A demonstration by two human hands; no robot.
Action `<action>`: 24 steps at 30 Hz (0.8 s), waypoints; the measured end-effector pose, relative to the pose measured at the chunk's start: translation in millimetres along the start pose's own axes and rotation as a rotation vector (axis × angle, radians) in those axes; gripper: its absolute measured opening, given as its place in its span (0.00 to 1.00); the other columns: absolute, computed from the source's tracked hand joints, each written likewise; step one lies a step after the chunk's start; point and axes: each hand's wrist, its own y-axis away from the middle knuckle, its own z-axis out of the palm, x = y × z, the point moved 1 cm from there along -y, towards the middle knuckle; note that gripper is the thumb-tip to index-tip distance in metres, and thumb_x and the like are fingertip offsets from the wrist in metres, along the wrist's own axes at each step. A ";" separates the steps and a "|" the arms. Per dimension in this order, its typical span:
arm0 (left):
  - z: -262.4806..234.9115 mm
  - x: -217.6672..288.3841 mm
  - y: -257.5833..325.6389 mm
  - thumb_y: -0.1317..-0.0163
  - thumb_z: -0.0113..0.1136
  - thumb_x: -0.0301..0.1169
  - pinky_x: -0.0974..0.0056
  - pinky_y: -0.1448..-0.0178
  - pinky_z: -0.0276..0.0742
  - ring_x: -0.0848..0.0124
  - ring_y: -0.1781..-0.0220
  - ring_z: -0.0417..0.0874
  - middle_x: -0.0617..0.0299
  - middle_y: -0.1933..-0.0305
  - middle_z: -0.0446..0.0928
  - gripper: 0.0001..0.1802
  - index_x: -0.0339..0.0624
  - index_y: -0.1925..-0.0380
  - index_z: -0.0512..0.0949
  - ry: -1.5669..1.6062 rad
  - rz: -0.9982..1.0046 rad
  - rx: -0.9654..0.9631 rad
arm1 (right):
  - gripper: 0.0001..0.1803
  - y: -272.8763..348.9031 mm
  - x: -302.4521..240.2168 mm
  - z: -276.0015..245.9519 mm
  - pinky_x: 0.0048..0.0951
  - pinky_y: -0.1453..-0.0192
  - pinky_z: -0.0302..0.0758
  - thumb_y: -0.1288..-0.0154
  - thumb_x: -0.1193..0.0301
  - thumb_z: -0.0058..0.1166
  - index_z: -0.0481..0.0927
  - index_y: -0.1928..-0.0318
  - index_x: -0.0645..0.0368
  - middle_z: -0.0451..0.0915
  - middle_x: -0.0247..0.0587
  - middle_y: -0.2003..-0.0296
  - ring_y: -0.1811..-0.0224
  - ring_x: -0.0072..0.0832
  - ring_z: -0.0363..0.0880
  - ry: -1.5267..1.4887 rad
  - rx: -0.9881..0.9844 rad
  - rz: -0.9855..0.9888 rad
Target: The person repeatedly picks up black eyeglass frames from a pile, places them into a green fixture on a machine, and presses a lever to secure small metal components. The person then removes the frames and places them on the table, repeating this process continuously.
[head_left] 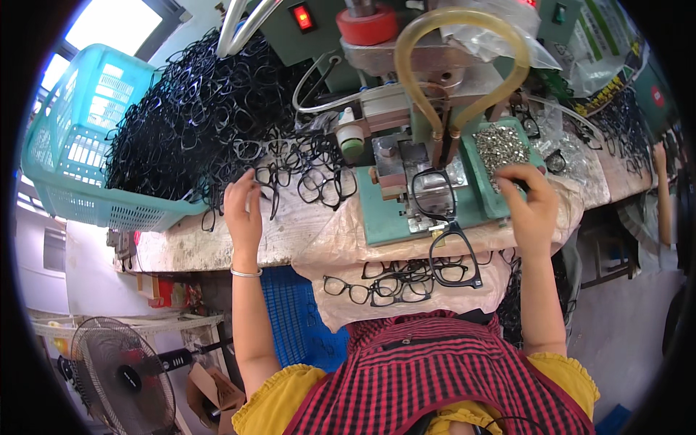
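Note:
A black eyeglass frame [470, 280] sits upright on the metal fixture [415, 161] of the bench machine, its lower rim hanging over the front edge. My left hand [243, 206] is at the edge of the loose black frames, its fingers stretched out beside one frame [275, 205]; I cannot tell whether they touch it. My right hand [535, 210] is at the near side of a green tray [475, 172] of small metal parts [500, 145]. Its thumb and index finger are pinched together; whatever is between them is too small to make out.
Black frames [196, 109] are heaped over a turquoise basket [58, 190] at the left. Several more [384, 288] lie on the paper sheet [341, 250] before me. A yellowish hose [464, 16] loops above the fixture. A fan [130, 377] stands lower left; another person's arm [663, 196] shows far right.

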 end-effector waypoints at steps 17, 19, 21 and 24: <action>-10.9 208.4 -53.6 0.26 0.53 0.28 0.58 0.48 0.84 0.61 0.51 0.84 0.45 0.52 0.81 0.10 0.32 0.52 0.76 1.235 0.109 0.284 | 0.23 -24.2 -41.2 62.4 0.22 0.44 0.71 0.42 0.81 0.62 0.71 0.46 0.66 0.81 0.34 0.61 0.57 0.17 0.78 -0.642 -0.088 0.170; -9.2 221.3 -71.0 0.26 0.54 0.28 0.57 0.48 0.85 0.59 0.51 0.85 0.43 0.52 0.81 0.10 0.31 0.52 0.76 1.016 0.134 0.232 | 0.24 -22.9 -45.0 63.6 0.23 0.43 0.71 0.41 0.82 0.61 0.70 0.44 0.67 0.82 0.37 0.58 0.55 0.18 0.79 -0.651 -0.085 0.186; -8.1 223.6 -74.7 0.26 0.53 0.26 0.57 0.51 0.84 0.57 0.54 0.85 0.43 0.54 0.81 0.09 0.30 0.54 0.76 1.155 0.092 0.301 | 0.24 -15.4 -60.4 58.0 0.25 0.42 0.72 0.40 0.82 0.59 0.71 0.43 0.67 0.83 0.38 0.56 0.53 0.20 0.80 -0.677 -0.074 0.191; -3.8 230.9 -59.4 0.26 0.50 0.27 0.57 0.51 0.79 0.59 0.59 0.85 0.45 0.59 0.84 0.07 0.34 0.60 0.76 0.978 0.320 0.177 | 0.22 -11.5 -51.4 41.0 0.25 0.41 0.72 0.39 0.80 0.59 0.74 0.43 0.66 0.82 0.37 0.51 0.49 0.21 0.79 -0.554 -0.169 0.173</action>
